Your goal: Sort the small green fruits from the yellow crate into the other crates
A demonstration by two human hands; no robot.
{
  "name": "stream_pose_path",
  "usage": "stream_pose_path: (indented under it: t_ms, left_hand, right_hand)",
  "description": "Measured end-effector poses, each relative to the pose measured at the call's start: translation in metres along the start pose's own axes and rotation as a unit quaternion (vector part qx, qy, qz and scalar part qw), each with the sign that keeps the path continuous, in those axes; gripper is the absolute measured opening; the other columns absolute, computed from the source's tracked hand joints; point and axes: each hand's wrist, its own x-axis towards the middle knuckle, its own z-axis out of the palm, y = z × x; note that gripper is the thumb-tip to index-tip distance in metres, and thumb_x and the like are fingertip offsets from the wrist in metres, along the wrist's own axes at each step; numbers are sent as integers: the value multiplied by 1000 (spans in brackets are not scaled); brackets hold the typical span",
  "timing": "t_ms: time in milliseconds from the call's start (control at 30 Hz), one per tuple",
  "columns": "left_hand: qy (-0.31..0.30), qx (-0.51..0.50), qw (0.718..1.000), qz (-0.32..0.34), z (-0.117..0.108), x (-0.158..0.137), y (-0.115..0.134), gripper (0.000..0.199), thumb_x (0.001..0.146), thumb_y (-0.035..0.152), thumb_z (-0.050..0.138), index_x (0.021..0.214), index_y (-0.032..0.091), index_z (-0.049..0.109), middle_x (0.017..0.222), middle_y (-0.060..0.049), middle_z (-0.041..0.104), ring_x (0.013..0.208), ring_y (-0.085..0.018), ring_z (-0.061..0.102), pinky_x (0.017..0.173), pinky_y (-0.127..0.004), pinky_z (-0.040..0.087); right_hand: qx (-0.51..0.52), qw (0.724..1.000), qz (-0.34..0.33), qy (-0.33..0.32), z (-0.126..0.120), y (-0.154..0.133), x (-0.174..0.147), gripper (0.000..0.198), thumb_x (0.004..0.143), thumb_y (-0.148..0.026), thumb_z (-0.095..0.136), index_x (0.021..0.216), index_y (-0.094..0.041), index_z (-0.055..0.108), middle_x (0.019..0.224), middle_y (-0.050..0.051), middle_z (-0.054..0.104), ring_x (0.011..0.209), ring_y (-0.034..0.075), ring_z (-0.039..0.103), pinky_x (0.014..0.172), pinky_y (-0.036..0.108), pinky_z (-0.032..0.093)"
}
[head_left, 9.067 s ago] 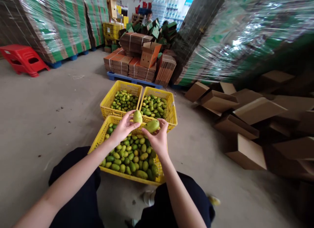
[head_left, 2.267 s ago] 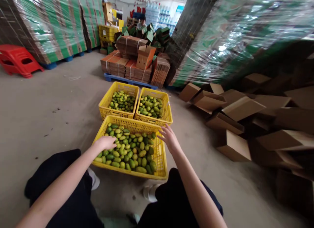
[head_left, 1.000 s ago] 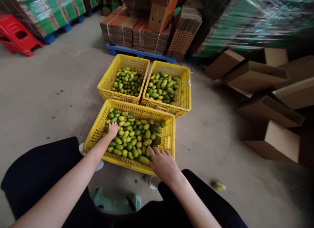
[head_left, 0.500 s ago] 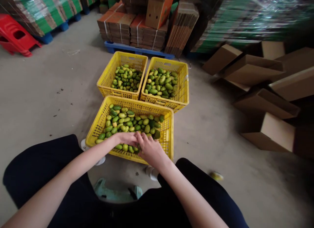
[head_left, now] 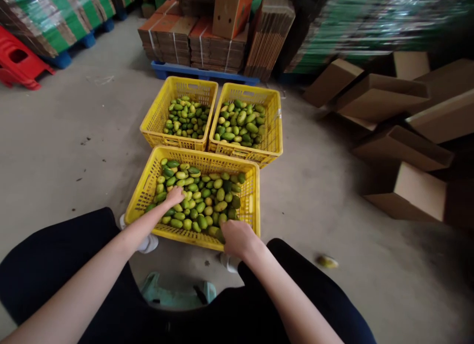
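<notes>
Small green and yellow mangoes (head_left: 200, 205) lie loose in the near yellow plastic crate (head_left: 256, 186), between my knees. Over the left part of the pile is my left hand (head_left: 175, 195), its fingers curled down among the fruit; what they grip, if anything, is hidden. At the front right of the same crate, close to the rim, my right hand (head_left: 239, 238) is closed with its knuckles up. A mango (head_left: 219, 235) shows just left of its fingertips, but whether it is held is hidden.
Two more yellow crates, a left one (head_left: 148, 129) and a right one (head_left: 274, 131), hold mangoes behind. Flattened cartons (head_left: 218, 52) sit on a blue pallet (head_left: 174, 71). Open cardboard boxes (head_left: 418, 191) lie right, a red stool (head_left: 22, 62) left. One mango (head_left: 326, 261) is on the floor.
My hands were together over the middle front of the near crate. They have parted: the left went up and left onto the pile, the right moved down toward the front right rim.
</notes>
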Motion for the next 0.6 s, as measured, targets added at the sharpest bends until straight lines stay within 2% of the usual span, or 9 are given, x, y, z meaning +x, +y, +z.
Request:
stream_pose_path:
  t_ms: [133,267,333,433,500,600]
  left_hand:
    - [-1,95,995,-2,4,15,-25,41,81,18,55,122,16,52,127,-15,60,124,-30,52,98,-40,43]
    - [-7,156,987,23,11,18,-32,45,81,17,56,126,18,49,127,-13,61,127,-29,49,100,-42,42]
    - [0,182,983,32,12,18,-33,43,83,18,54,126,18,49,131,-14,59,128,-28,47,101,-43,41]
    - [11,223,974,31,8,19,-34,39,84,15,50,123,16,53,133,-17,55,129,-30,46,103,-46,38]
    - [5,246,969,26,3,21,-35,36,83,14,50,118,14,57,132,-18,56,127,-31,48,102,-47,39]
    - [-22,264,964,23,-6,26,-39,32,83,20,53,113,17,62,127,-15,60,119,-30,55,96,-43,44]
  right_hand:
    - [19,1000,21,5,0,5,2,28,77,-6,62,102,-10,73,104,20,74,100,30,71,76,32,57]
    - [37,999,40,3,-4,7,3,27,77,-3,63,100,-9,74,99,20,75,97,31,72,73,33,56]
    - [31,999,37,-1,-9,2,-4,25,77,-4,63,99,-10,74,96,19,75,93,30,73,71,33,56]
    - [-46,998,32,7,-18,-15,-30,20,76,-8,63,91,-11,76,84,18,74,78,28,71,62,34,52]
    - [-99,994,-20,43,-21,-25,-54,12,73,-17,67,79,-14,76,70,16,69,63,28,66,53,38,48]
    - [-113,969,-129,180,-10,-28,-88,19,77,-29,59,64,-24,72,54,10,60,46,26,53,41,38,37]
